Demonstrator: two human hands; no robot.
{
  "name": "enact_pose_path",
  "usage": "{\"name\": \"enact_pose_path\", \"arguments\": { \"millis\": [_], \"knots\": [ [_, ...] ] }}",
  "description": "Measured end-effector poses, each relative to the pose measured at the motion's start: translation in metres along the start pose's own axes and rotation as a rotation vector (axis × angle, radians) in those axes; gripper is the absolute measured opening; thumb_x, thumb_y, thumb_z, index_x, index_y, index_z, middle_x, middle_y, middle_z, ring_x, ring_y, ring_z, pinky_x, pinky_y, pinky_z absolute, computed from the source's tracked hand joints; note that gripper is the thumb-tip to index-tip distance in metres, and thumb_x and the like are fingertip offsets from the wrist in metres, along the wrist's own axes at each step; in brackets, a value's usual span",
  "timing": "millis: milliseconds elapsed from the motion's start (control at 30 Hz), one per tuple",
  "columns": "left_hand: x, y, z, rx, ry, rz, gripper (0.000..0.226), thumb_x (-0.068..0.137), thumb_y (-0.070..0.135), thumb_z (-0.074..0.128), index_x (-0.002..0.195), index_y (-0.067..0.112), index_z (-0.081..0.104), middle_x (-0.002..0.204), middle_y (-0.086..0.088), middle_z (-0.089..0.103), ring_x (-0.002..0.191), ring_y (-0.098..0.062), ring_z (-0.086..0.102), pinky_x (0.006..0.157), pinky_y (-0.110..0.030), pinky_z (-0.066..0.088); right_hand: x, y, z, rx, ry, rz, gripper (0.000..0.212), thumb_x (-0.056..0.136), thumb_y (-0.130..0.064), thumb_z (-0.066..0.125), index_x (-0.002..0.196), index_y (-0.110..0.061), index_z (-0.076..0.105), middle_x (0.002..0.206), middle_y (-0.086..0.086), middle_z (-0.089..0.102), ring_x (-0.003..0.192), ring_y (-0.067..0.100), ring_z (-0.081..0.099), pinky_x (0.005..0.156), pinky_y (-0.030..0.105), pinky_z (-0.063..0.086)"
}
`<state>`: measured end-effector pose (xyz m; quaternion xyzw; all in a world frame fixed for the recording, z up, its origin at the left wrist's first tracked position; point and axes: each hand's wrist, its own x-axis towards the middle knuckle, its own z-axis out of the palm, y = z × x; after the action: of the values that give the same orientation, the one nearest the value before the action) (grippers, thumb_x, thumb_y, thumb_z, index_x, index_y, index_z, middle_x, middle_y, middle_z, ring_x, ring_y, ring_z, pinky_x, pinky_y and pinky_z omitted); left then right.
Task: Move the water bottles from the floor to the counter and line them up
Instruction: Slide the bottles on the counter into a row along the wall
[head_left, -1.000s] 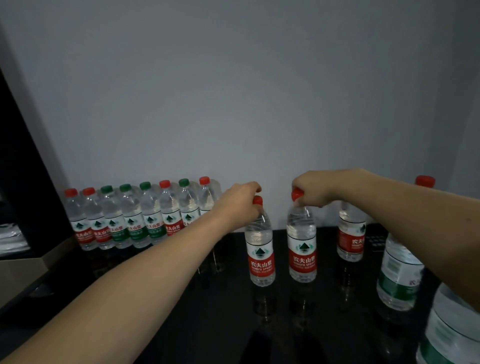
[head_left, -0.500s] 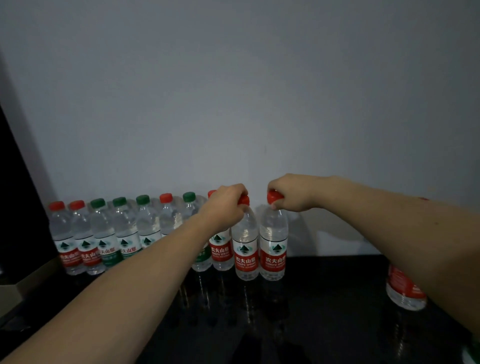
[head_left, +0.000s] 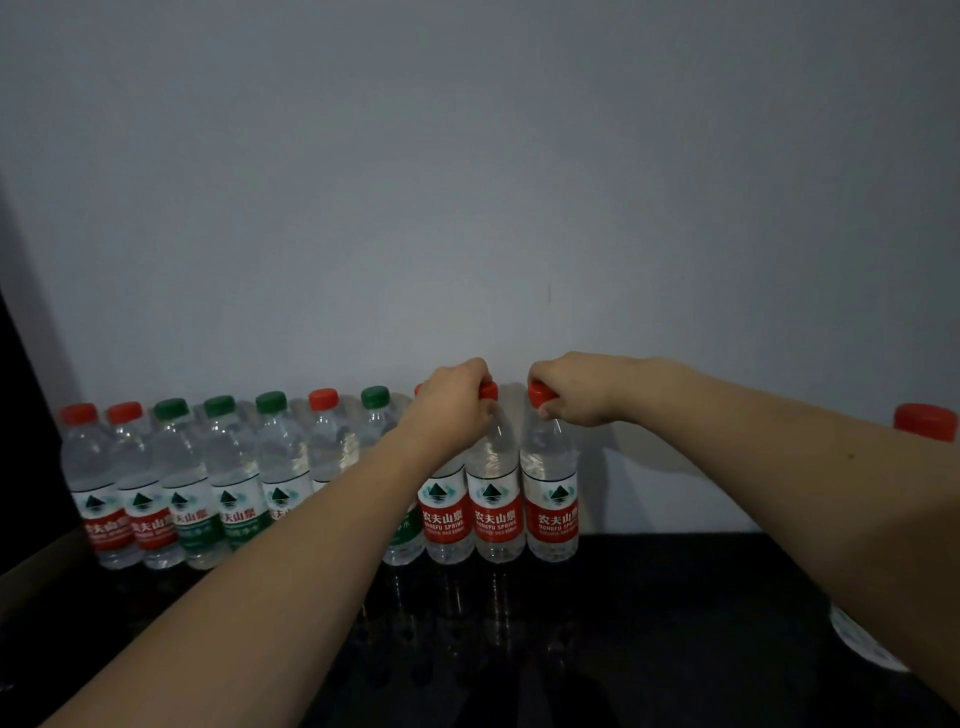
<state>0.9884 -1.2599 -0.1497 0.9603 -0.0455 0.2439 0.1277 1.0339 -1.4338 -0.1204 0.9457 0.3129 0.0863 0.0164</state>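
Both arms outstretched; left hand (head_left: 451, 410), right hand (head_left: 576, 391) fingers curled, knuckles up.

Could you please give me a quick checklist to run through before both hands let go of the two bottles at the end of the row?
1. Left hand grips the cap of its bottle: ok.
2. Right hand grips the cap of the end bottle: ok.
3. Both bottles upright, bases on the counter: ok.
4. Both in line with the row along the wall: ok.
5. Labels facing forward: ok.
6. Another bottle at the far right outside the row: not ok.
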Motion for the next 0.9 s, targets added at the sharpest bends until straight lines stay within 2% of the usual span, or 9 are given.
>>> {"name": "enact_pose_path", "arguments": {
  "millis": [400, 533, 667, 767, 833, 900],
  "knots": [
    [0.003, -0.002, 0.012, -0.013, 0.045, 0.0, 0.021, 0.095, 0.018, 0.058, 0.115, 0.013, 0.058, 0.104, -0.011, 0.066, 0.092, -0.026, 0.06, 0.081, -0.04, 0.053, 0.016, 0.004, 0.014, 0.031, 0.019, 0.043, 0.033, 0.095, -0.032, 0.053, 0.122, -0.016, 0.045, 0.112, 0.01, 0.057, 0.086, 0.022, 0.048, 0.074, 0.034, 0.037],
    [0.004, -0.004, 0.016, 0.007, 0.057, -0.021, 0.021, 0.096, 0.021, 0.056, 0.117, 0.015, 0.055, 0.102, -0.009, 0.063, 0.085, -0.023, 0.055, 0.071, -0.035, 0.045, 0.017, 0.005, 0.017, 0.048, 0.031, 0.049, 0.034, 0.094, -0.033, 0.053, 0.124, -0.018, 0.045, 0.113, 0.01, 0.057, 0.088, 0.023, 0.048, 0.076, 0.035, 0.039],
    [0.006, -0.001, 0.016, 0.03, 0.054, -0.03, 0.017, 0.096, 0.018, 0.056, 0.112, 0.015, 0.055, 0.099, -0.007, 0.063, 0.08, -0.021, 0.053, 0.067, -0.034, 0.039, 0.015, 0.005, 0.017, 0.069, 0.023, 0.075, 0.037, 0.093, -0.032, 0.055, 0.126, -0.017, 0.044, 0.118, 0.012, 0.057, 0.09, 0.024, 0.049, 0.078, 0.035, 0.04],
    [0.006, 0.004, 0.011, 0.053, 0.036, 0.005, 0.021, 0.096, 0.016, 0.055, 0.117, 0.011, 0.058, 0.11, -0.008, 0.058, 0.095, -0.024, 0.057, 0.075, -0.033, 0.042, 0.006, 0.003, 0.008, 0.144, 0.012, 0.119, 0.054, 0.089, -0.034, 0.062, 0.133, -0.015, 0.038, 0.125, 0.013, 0.055, 0.097, 0.026, 0.053, 0.082, 0.035, 0.043],
    [0.0, 0.008, 0.004, 0.03, 0.071, 0.036, 0.031, 0.097, 0.018, 0.056, 0.126, 0.009, 0.057, 0.125, -0.01, 0.054, 0.108, -0.027, 0.057, 0.088, -0.037, 0.048, -0.006, 0.001, -0.002, 0.26, 0.068, 0.153, 0.066, 0.087, -0.038, 0.066, 0.139, -0.013, 0.033, 0.128, 0.013, 0.054, 0.105, 0.028, 0.055, 0.083, 0.033, 0.042],
    [-0.011, 0.013, -0.007, 0.021, 0.136, 0.045, 0.039, 0.098, 0.021, 0.055, 0.135, 0.007, 0.051, 0.137, -0.012, 0.049, 0.117, -0.03, 0.055, 0.097, -0.041, 0.046, -0.023, -0.002, -0.016, 0.326, 0.126, 0.165, 0.069, 0.086, -0.044, 0.066, 0.139, -0.013, 0.034, 0.125, 0.011, 0.056, 0.101, 0.024, 0.053, 0.08, 0.03, 0.039]
  ]
}}
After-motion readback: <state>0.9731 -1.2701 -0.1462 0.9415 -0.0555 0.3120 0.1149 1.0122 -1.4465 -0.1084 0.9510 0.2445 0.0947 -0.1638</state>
